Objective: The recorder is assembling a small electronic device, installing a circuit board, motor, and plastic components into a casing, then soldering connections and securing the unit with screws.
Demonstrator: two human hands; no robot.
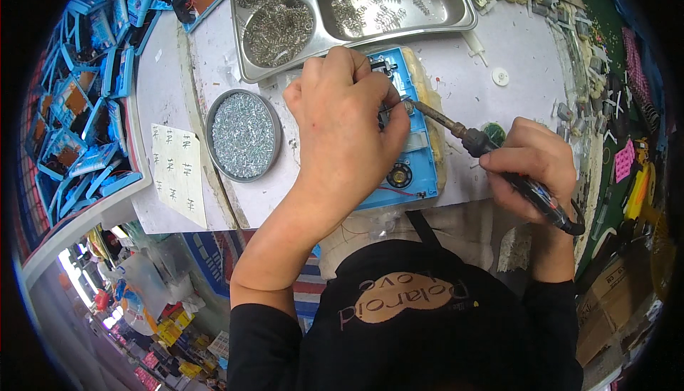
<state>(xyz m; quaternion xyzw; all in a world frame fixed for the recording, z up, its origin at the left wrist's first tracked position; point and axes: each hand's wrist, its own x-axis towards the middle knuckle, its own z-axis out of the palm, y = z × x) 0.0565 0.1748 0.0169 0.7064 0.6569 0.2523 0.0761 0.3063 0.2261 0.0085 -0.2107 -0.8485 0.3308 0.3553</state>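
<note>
In my right hand (531, 167) is a soldering iron (476, 142), gripped by its black handle, its tip pointing left toward the fingertips of my left hand. My left hand (345, 117) is closed in a pinch over an open blue plastic casing (422, 167). What those fingers hold is too small and too covered to name. Iron tip and left fingertips are close together; whether they touch I cannot tell. A round black speaker (400, 175) sits in the lower part of the casing, with a reddish wire beside it. My left hand hides the casing's left side.
Beyond my hands stands a steel compartment tray (467, 17) with many small springs. A round dish (278, 138) of tiny metal pieces and a marked paper sheet (178, 191) lie left. Blue casings (92, 142) pile up far left. Small parts (563, 113) clutter the right side.
</note>
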